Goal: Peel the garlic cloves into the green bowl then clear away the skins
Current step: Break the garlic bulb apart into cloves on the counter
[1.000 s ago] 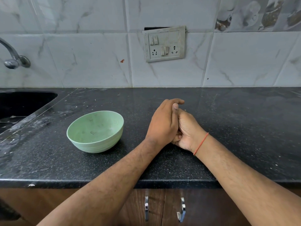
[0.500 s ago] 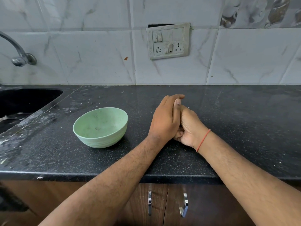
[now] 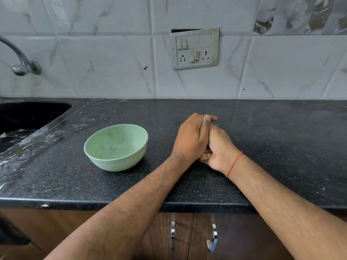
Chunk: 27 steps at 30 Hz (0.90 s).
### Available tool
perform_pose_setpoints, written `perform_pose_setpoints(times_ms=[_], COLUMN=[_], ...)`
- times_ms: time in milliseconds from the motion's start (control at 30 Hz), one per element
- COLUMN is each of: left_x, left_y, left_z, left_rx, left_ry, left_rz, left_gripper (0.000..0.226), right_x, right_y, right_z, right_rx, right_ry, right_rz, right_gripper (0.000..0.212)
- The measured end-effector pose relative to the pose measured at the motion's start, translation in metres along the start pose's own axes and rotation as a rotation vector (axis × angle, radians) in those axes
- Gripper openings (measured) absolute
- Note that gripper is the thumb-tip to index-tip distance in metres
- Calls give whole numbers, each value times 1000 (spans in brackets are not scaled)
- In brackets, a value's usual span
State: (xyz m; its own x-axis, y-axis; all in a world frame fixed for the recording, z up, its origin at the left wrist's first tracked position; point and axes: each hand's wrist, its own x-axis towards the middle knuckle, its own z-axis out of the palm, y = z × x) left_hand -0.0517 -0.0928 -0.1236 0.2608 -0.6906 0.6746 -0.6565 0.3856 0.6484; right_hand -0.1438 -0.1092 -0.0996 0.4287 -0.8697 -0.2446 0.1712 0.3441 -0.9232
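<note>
Hands clasped, left hand point(image 3: 190, 139) fingers curled round right hand point(image 3: 217, 149), beside green bowl point(image 3: 116, 147), midway across countertop point(image 3: 281, 147)

- Across the middle of the frame we see a black speckled counter point(image 3: 272, 139), with pale dust and crumbs scattered on its left part.
- At the left edge a dark sink point(image 3: 28, 117) is set into it.
- Above the sink, at upper left, we see a curved metal tap point(image 3: 20, 62) fixed to the wall.
- A white marble-look tiled wall point(image 3: 105, 64) fills the top; upper centre holds a tilted switch and socket plate point(image 3: 194, 48).
- At the bottom we see brown cabinet doors point(image 3: 234, 241) with two metal handles point(image 3: 213, 238).
</note>
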Motion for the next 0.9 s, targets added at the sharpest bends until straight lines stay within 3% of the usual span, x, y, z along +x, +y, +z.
perform_pose_setpoints(times_ms=[233,433,900], left_x=[1,2,5], left_y=[-3,-3,-8], left_z=[-1,-5,-12], left_rx=[7,50,114], left_ry=[-6,119,182], left_rz=[-10,13,-1], left_gripper=[39,32,37], right_x=[0,-3,2], right_y=[-2,-4,1], right_z=[0,-1,0], right_rx=[-23,4,101], right_ry=[-41,-36,-160], right_rz=[18,15,-31], right_gripper=[45,49,46])
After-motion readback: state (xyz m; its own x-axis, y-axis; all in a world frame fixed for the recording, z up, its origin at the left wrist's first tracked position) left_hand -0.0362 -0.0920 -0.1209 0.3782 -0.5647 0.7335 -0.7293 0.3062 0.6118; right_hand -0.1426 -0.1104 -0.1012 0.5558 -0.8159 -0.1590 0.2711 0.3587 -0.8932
